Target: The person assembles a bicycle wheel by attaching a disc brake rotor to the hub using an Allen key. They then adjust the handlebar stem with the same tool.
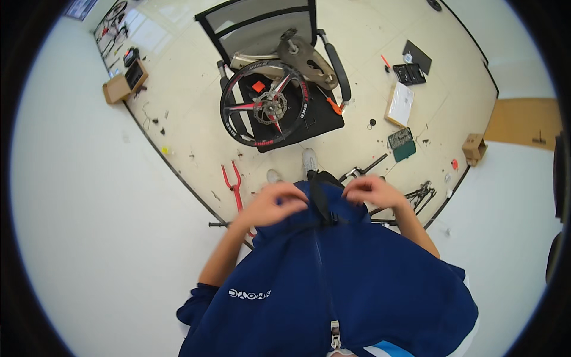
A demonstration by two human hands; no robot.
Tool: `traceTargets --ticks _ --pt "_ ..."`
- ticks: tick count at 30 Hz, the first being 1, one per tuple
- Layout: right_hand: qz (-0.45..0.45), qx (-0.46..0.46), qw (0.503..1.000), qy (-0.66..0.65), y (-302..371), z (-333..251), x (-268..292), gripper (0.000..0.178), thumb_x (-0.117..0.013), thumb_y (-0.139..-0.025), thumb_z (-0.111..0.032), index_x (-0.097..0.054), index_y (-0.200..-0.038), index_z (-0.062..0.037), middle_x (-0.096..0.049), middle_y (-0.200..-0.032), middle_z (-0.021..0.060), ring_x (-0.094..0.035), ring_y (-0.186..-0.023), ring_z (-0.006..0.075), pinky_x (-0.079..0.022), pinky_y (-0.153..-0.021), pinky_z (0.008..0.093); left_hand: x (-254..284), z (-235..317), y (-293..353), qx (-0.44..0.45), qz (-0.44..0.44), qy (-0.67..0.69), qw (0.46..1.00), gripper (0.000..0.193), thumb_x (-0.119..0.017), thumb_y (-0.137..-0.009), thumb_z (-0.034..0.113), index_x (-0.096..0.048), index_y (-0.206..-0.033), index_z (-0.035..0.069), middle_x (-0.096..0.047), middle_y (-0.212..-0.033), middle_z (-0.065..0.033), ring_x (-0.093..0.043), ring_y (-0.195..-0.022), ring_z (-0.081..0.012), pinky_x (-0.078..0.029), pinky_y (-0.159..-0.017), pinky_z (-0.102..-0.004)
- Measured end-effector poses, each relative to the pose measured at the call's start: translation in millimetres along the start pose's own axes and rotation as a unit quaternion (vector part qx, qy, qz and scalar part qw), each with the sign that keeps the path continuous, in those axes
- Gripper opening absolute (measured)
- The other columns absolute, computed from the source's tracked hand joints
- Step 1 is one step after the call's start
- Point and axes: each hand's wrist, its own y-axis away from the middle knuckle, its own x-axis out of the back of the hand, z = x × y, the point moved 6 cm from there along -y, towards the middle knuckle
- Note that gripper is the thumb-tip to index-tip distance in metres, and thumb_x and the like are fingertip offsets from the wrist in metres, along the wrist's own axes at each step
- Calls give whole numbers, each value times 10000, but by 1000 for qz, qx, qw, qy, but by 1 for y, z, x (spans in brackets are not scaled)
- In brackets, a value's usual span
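Note:
Both hands are in front of my waist, one at each side of a black strap (319, 199) that hangs over the lower part of my navy zip jacket (380, 268). My left hand (276, 203) is slightly blurred; its thumb and bent fingers stand apart, with blue cloth visible between them and nothing gripped. On the other side, my right hand (376, 192) has loosely curved fingers pointing in toward the strap, close to the jacket's hem. It appears to hold nothing. Whether its fingertips touch the cloth is hard to make out.
Ahead stands a mesh office chair (259, 24) bearing a bicycle wheel (270, 108), a bike frame part (306, 62) and an orange-handled screwdriver (334, 106). A red fork (236, 187), tool cases (409, 74), a cardboard box (474, 149) and scattered small parts lie on the tiled floor.

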Motion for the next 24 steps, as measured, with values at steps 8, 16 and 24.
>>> traceTargets --ticks 8,16,24 --pt "3 154 982 113 8 -37 -72 146 -761 -845 -116 -745 -977 -53 -650 -908 44 -607 -731 134 -490 -649 272 -41 5 -9 -95 -156 -63 981 144 -775 -811 145 -722 -901 46 -674 -797 -81 -613 -678 -209 -495 -640 -306" --pt "12 150 985 82 15 -5 -93 284 -764 -816 -109 -678 -1078 -39 -651 -1004 74 -657 -839 184 -559 -719 292 -51 -7 1 -64 -216 -82 971 168 -811 -779 148 -725 -884 51 -666 -769 -64 -598 -619 -162 -488 -595 -283" --pt "-2 43 996 76 1 104 -130 284 -755 -815 -162 -707 -1058 -22 -721 -924 116 -698 -749 205 -566 -694 309 -100 -100 33 -44 -234 -65 969 144 -749 -834 61 -726 -975 44 -707 -844 -98 -686 -685 -184 -537 -614 -280"
